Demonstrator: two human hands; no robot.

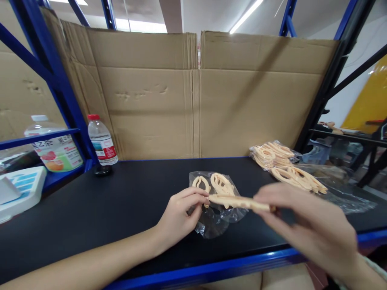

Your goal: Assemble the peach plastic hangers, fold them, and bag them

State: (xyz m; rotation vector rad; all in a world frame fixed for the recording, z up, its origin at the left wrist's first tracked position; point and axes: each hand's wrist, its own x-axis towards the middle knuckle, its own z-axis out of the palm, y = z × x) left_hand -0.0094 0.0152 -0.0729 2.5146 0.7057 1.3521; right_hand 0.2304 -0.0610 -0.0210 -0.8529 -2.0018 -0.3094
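Observation:
My left hand (179, 213) is closed, its fingertips pinching the near-left side of a clear plastic bag (213, 226) on the black table. Inside that bag lie pale beige, oval, openwork pieces (222, 183); their exact kind is unclear. Between thumb and fingers, my right hand (311, 225) grips a similar beige piece (234, 201), seen edge-on and roughly level above the bag. The piece's left tip comes right up to my left fingertips; whether they touch it I cannot tell. The right hand is slightly blurred by motion.
More beige pieces (294, 178) lie on clear plastic at the right, with a filled bag (269, 155) behind them. A red-capped water bottle (102, 143) and a black round object (103, 170) stand back left. Cardboard (151, 108) walls the back; a blue edge (242, 262) borders the front.

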